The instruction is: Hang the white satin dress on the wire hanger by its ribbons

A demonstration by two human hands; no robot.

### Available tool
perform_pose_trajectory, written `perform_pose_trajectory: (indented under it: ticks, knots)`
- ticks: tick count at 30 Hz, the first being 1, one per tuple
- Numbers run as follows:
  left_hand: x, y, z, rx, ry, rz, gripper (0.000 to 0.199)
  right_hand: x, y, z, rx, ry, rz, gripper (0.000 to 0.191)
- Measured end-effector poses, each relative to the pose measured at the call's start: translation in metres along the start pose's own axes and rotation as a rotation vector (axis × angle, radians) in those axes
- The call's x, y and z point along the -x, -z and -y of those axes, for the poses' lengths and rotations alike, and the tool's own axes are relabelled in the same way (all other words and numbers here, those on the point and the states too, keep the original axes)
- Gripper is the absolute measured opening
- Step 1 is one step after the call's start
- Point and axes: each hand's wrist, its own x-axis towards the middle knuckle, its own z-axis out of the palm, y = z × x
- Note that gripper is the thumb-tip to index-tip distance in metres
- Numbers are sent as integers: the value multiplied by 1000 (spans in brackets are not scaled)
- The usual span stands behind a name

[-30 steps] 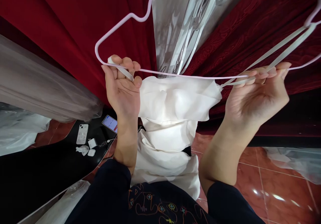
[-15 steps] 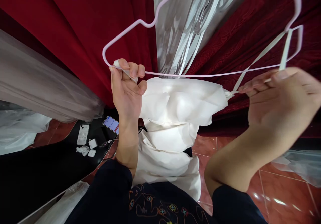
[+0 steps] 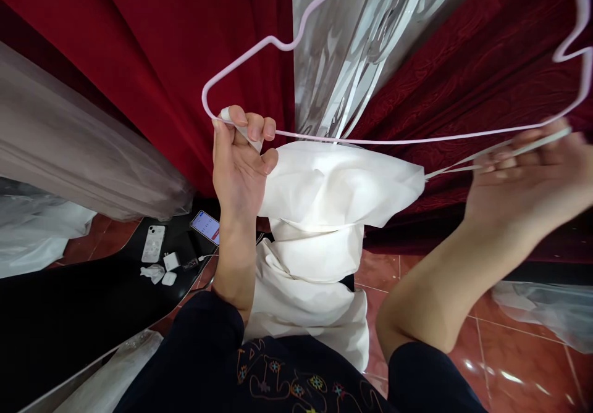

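A pale pink hanger (image 3: 407,141) spans the view, its lower bar running from left to right. My left hand (image 3: 243,166) is closed around the bar near the hanger's left corner, with a piece of white strap between its fingers. Below the bar hangs a white garment (image 3: 343,184), its cloth draped in folds down to my lap. From its right end a thin white strap (image 3: 456,165) is drawn taut to my right hand (image 3: 528,172), whose fingers are closed with the strap across them. This hand is close under the hanger's right corner; its fingertips are slightly blurred.
Red curtains (image 3: 194,42) and sheer grey cloth (image 3: 74,129) hang ahead. On a black surface (image 3: 106,296) at left lie a white phone (image 3: 152,244), a lit phone (image 3: 205,226), a charger (image 3: 171,261) and small white items. Red tiles (image 3: 417,296) cover the floor.
The strap that was looped over the hanger's right notch has come off it and now stretches to my right hand, which moved right. The hanger and my left hand shifted slightly right.
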Motion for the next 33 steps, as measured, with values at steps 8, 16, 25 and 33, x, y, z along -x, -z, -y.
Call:
perform_pose_trajectory:
  ticks: [8, 16, 25, 33]
  knots:
    - [1, 4, 7, 38, 13, 16, 30, 42, -15, 1, 73, -41, 311, 43]
    - [2, 6, 18, 103, 91, 87, 27, 42, -26, 14, -460, -103, 185, 50]
    - [4, 28, 13, -451, -195, -15, 25, 34, -25, 4, -518, -69, 192, 48]
    - [-10, 30, -21, -534, -510, -46, 19, 32, -24, -2, -616, -138, 243, 41]
